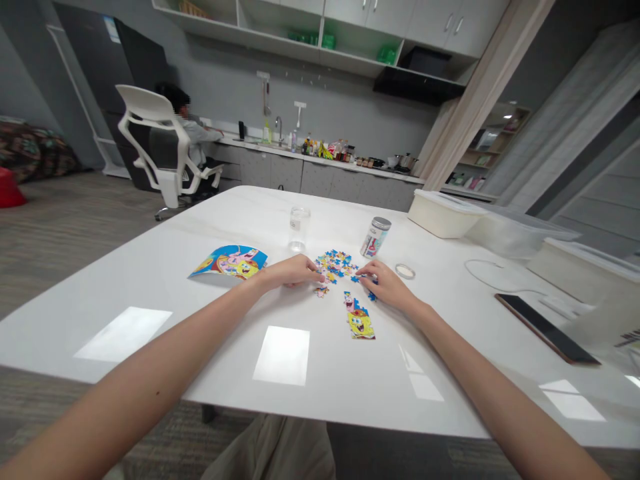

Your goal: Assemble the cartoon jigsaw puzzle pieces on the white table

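Note:
A pile of small loose jigsaw pieces (337, 261) lies on the white table. At the pile's left edge is my left hand (299, 272), its fingers closed at a jigsaw piece; the fingertips partly cover it. My right hand (384, 283) is at the right side, fingers curved and apart, close to a blue piece (355, 279). More blue pieces lie partly under that hand. Nearer to me lies a joined strip of puzzle (359, 319) with a yellow cartoon face. A small pink-and-orange piece (321, 291) lies apart, below my left fingertips.
A curled picture sheet (230, 261) lies left. Behind the pile stand a clear jar (299, 230) and a labelled can (376, 237); a round lid (405, 271) lies nearby. Rightward are a tablet (545, 328) and storage boxes (445, 213). A person sits by an office chair (160, 143).

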Motion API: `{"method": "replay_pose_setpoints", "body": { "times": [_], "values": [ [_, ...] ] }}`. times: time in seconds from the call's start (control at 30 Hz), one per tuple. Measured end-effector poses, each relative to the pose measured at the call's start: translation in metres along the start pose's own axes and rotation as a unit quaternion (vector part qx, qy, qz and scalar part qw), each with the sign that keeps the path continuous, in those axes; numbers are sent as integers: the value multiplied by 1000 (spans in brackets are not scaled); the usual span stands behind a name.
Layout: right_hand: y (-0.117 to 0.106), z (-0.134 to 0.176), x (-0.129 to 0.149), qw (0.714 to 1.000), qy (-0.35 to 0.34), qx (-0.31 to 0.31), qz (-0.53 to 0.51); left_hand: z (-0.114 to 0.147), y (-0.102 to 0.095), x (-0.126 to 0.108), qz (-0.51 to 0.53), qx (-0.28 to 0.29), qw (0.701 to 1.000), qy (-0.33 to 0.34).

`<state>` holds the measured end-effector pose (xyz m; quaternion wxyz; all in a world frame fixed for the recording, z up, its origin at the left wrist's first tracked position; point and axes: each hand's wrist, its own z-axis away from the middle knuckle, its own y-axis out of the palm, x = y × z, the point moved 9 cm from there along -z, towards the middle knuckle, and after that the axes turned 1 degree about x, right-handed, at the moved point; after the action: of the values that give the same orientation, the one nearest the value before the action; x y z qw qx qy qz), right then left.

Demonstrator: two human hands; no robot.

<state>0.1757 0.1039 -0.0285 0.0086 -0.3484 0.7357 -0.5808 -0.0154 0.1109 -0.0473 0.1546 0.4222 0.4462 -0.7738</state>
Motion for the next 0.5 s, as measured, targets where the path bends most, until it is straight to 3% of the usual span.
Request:
{"method": "replay_pose_setpoints", "body": {
  "times": [0.37,0.5],
  "values": [
    [4,2,8,1000,1,-13,-8,0,-3,6,3,-13,1000,-26],
    [4,3,8,1000,21,-4,-20,2,0,1,-44,26,999,-3]
  ]
}}
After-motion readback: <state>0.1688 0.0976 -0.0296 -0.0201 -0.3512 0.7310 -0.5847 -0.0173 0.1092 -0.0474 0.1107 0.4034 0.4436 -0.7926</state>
